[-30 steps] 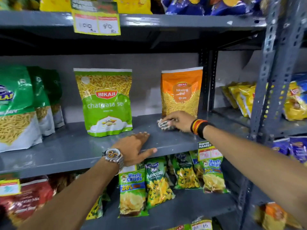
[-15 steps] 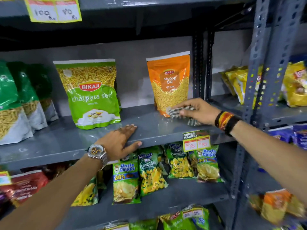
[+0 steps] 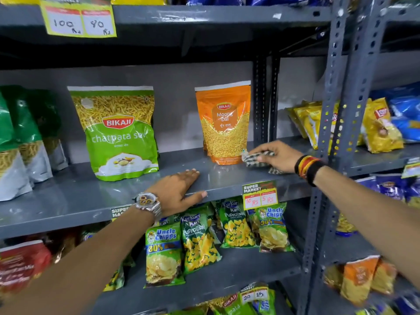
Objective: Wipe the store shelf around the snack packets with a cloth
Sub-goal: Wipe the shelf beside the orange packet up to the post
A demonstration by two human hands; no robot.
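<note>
The grey metal shelf (image 3: pixel 68 201) runs across the middle of the view. An orange Moong Dal packet (image 3: pixel 223 123) stands upright on it at the right. A green Bikaji Chatpata Sev packet (image 3: pixel 118 133) stands further left. My right hand (image 3: pixel 276 155) presses a checked cloth (image 3: pixel 254 159) flat on the shelf, touching the right side of the orange packet's base. My left hand (image 3: pixel 179 189) lies flat on the shelf's front edge, fingers spread, holding nothing.
Green and white packets (image 3: pixel 20 142) stand at the shelf's left end. A perforated upright post (image 3: pixel 334 110) rises just right of my right hand. Price tags (image 3: pixel 260 195) hang from the shelf edge. Small chips packets (image 3: pixel 200 242) fill the shelf below.
My right hand slid the cloth to the right, from in front of the orange packet to its right side. My left hand stayed planted on the shelf edge.
</note>
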